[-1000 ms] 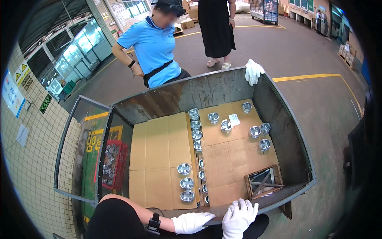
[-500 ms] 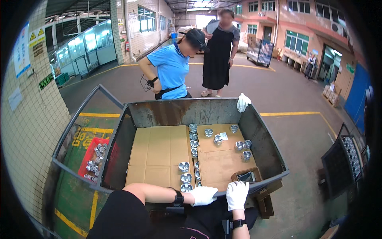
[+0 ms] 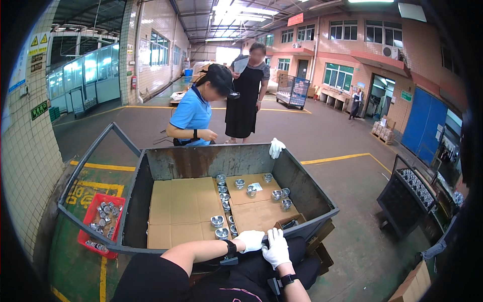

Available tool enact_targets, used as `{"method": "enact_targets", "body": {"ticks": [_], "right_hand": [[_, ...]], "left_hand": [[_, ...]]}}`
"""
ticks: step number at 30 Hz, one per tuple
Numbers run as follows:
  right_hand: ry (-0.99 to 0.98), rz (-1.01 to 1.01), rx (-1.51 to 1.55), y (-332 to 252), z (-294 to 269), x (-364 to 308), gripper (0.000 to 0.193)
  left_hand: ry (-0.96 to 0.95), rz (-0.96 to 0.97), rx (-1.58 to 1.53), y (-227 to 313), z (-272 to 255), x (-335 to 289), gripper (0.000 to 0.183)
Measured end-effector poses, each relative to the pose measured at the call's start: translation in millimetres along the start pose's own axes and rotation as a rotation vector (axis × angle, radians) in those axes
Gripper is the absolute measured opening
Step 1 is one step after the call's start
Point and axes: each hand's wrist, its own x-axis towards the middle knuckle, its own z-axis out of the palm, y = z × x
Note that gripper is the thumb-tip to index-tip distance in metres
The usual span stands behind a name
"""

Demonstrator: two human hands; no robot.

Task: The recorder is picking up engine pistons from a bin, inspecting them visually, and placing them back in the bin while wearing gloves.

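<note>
My left hand (image 3: 251, 240), in a white glove, lies across the near rim of the grey metal cart (image 3: 211, 155), fingers pointing right and holding nothing that I can see. Close beside it, my gloved right hand (image 3: 275, 249) rests with its fingers stretched over the same rim, near a small open cardboard box (image 3: 301, 218) holding dark items I cannot make out. Inside the cart, several shiny metal pistons stand on flat cardboard sheets (image 3: 181, 204). One piston (image 3: 221, 233) stands just beyond my left wrist; another piston (image 3: 286, 204) is farther right.
A white glove (image 3: 276, 148) hangs over the cart's far rim. A red crate (image 3: 84, 236) of pistons sits on the floor at left. Two people stand beyond the cart, one in a blue shirt (image 3: 188, 111). A dark rack (image 3: 402, 201) of metal parts stands at right.
My view has tilted up and turned right, so the cart sits lower and farther left. My hands have drawn closer together. The person in blue has brought a hand forward.
</note>
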Motion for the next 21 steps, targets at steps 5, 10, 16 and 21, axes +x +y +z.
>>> {"method": "enact_targets", "body": {"ticks": [5,10,16,21], "right_hand": [[0.014,0.016,-0.052,5,1,-2,0.066],[0.006,0.050,-0.058,9,7,1,0.070],[0.098,-0.024,0.018,6,9,-7,0.064],[0.078,0.035,0.192,1,-1,-18,0.061]], "left_hand": [[0.041,0.054,0.017,2,0,6,0.036],[0.071,0.064,-0.022,-2,-3,7,0.036],[-0.018,0.051,-0.047,9,-10,-4,0.033],[0.136,0.090,-0.374,59,-80,-38,0.028]]}}
